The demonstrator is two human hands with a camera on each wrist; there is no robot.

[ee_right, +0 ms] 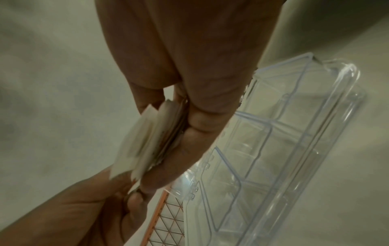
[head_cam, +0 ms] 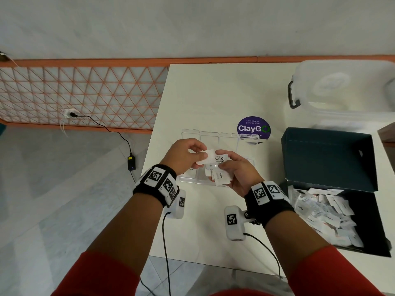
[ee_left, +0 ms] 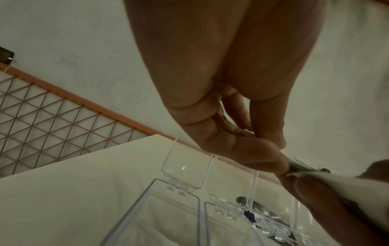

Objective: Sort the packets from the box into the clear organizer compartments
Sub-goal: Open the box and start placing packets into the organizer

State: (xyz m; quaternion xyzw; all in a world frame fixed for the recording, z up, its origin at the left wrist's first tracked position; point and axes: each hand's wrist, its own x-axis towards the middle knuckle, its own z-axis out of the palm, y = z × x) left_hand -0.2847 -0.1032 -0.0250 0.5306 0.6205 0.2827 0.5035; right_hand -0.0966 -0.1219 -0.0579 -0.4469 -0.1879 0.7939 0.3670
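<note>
White tabletop [head_cam: 213,92] carries a clear plastic organizer [head_cam: 215,136]. Above it the left hand [head_cam: 184,155] pinches one small white paper packet [head_cam: 206,158] between thumb and fingers, pulling from the fanned stack of white packets [head_cam: 220,175] gripped in the right hand [head_cam: 237,170]. Further right, an open dark blue cardboard box [head_cam: 329,161] holds more packets.

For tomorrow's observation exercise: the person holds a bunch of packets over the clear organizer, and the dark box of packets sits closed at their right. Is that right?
One detail is wrong. The dark box is open, its lid raised and loose packets showing inside, as the head view shows. The rest stands: the right hand and left hand hold packets above the clear organizer.
</note>
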